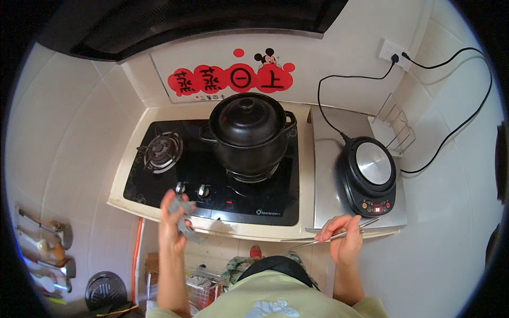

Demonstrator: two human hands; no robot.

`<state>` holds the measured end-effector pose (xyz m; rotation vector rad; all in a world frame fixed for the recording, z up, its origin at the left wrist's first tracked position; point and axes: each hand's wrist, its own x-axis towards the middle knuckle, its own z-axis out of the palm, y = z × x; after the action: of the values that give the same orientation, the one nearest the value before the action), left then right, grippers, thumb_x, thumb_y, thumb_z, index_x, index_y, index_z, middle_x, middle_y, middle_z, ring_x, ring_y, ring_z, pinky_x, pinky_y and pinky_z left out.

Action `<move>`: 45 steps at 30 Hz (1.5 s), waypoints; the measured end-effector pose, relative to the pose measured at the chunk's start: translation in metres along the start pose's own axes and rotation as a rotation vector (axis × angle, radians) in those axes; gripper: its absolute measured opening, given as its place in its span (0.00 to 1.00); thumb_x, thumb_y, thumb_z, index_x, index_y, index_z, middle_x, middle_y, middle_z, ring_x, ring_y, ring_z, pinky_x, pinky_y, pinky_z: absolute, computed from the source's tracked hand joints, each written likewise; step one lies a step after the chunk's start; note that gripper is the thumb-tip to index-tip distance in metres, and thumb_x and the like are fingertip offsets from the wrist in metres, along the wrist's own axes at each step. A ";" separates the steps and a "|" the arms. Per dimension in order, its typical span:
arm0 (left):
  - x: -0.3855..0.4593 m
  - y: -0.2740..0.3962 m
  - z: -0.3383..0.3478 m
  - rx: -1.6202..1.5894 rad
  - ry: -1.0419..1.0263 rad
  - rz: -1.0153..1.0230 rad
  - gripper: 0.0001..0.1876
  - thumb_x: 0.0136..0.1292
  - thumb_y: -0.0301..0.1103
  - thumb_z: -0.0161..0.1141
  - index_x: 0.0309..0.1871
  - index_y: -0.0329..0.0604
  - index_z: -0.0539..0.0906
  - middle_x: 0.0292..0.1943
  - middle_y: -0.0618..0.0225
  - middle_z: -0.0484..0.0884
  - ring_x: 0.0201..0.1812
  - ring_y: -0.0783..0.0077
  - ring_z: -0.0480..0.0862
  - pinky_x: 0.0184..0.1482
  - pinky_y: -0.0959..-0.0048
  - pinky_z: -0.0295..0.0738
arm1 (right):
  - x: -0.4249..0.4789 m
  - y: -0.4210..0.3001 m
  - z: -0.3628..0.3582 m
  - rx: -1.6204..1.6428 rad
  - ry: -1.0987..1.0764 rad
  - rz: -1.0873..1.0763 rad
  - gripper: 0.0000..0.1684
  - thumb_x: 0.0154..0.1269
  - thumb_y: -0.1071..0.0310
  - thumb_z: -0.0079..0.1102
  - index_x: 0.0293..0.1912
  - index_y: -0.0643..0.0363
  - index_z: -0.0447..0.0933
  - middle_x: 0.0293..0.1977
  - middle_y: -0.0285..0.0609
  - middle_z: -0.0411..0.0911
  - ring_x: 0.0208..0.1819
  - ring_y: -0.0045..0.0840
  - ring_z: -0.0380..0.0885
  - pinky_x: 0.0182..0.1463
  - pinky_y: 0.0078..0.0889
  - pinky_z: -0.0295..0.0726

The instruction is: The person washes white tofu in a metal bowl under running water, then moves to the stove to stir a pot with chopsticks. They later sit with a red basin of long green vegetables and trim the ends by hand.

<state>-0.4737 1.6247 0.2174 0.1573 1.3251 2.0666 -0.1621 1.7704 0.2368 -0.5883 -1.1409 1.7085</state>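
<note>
My left hand (170, 222) grips a crumpled grey cloth (185, 216) at the front left edge of the counter, close to the stove knobs (203, 191). In my right hand (342, 238) are slim metal utensils (304, 245), apparently chopsticks or tongs, held low by the counter's front edge. Before me a lidded black clay pot (248, 135) stands on the right burner of a black glass gas stove (191, 159). Just beyond my right hand a small black electric hotplate (370, 175) with a lit display rests on a stainless steel surface (328, 190).
The left burner (162, 149) carries no pot. Black cords (350, 76) run from a wall socket (393, 53). A wire rack (393, 127) stands behind the hotplate. Overhead is a dark range hood (191, 20). Utensils (49, 242) hang on the left wall.
</note>
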 end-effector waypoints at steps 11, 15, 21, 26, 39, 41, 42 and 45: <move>0.136 0.092 0.199 1.684 -0.606 0.877 0.20 0.52 0.50 0.59 0.41 0.44 0.81 0.34 0.57 0.81 0.38 0.57 0.80 0.41 0.65 0.72 | 0.060 -0.045 0.023 -0.026 0.143 -0.165 0.30 0.68 0.45 0.28 0.30 0.63 0.67 0.22 0.37 0.61 0.15 0.20 0.59 0.18 0.21 0.63; 0.173 0.070 0.232 2.006 -0.724 0.828 0.27 0.45 0.55 0.61 0.45 0.46 0.80 0.40 0.57 0.80 0.43 0.55 0.78 0.47 0.63 0.71 | 0.075 -0.048 0.015 -0.100 0.034 -0.339 0.21 0.68 0.54 0.39 0.32 0.64 0.65 0.22 0.38 0.60 0.17 0.20 0.65 0.20 0.27 0.75; 0.179 0.067 0.247 2.020 -0.817 0.705 0.30 0.41 0.55 0.63 0.42 0.40 0.80 0.38 0.53 0.80 0.43 0.55 0.79 0.45 0.63 0.72 | 0.088 -0.059 -0.007 -0.256 0.255 -0.254 0.19 0.70 0.57 0.33 0.33 0.63 0.64 0.28 0.47 0.70 0.19 0.30 0.74 0.23 0.31 0.81; 0.180 0.063 0.245 2.035 -0.755 0.729 0.27 0.42 0.52 0.61 0.40 0.38 0.81 0.32 0.52 0.81 0.39 0.55 0.80 0.43 0.63 0.73 | 0.119 -0.080 0.002 -0.093 0.203 -0.284 0.23 0.69 0.51 0.30 0.38 0.63 0.64 0.28 0.54 0.75 0.23 0.38 0.78 0.27 0.36 0.83; 0.194 0.100 0.214 1.396 -0.458 0.472 0.24 0.49 0.50 0.59 0.36 0.33 0.81 0.27 0.60 0.80 0.32 0.72 0.78 0.35 0.74 0.71 | 0.190 -0.077 0.041 -0.575 0.034 -0.406 0.24 0.70 0.51 0.33 0.40 0.65 0.63 0.29 0.47 0.70 0.28 0.33 0.79 0.29 0.29 0.81; 0.199 0.098 0.208 1.261 -0.467 0.384 0.22 0.53 0.49 0.57 0.36 0.36 0.81 0.27 0.67 0.79 0.30 0.77 0.77 0.33 0.77 0.70 | 0.202 -0.063 0.064 -0.746 -0.169 -0.342 0.22 0.70 0.57 0.35 0.38 0.69 0.67 0.32 0.44 0.71 0.30 0.28 0.79 0.30 0.25 0.80; 0.199 0.097 0.206 1.188 -0.469 0.349 0.21 0.54 0.49 0.56 0.36 0.36 0.80 0.28 0.68 0.79 0.30 0.77 0.76 0.33 0.77 0.70 | 0.212 -0.050 0.069 -0.764 -0.246 -0.311 0.21 0.70 0.60 0.38 0.38 0.71 0.69 0.31 0.43 0.73 0.29 0.26 0.79 0.30 0.23 0.79; 0.193 0.100 0.196 0.997 -0.406 0.216 0.20 0.54 0.48 0.56 0.35 0.36 0.81 0.28 0.69 0.78 0.30 0.78 0.74 0.33 0.78 0.68 | 0.238 -0.031 0.095 -0.884 -0.472 -0.042 0.17 0.65 0.60 0.47 0.35 0.67 0.74 0.23 0.39 0.73 0.25 0.19 0.76 0.28 0.20 0.75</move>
<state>-0.5836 1.8621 0.3482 1.1153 1.9846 1.2306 -0.3227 1.9479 0.3334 -0.6816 -2.2611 1.2700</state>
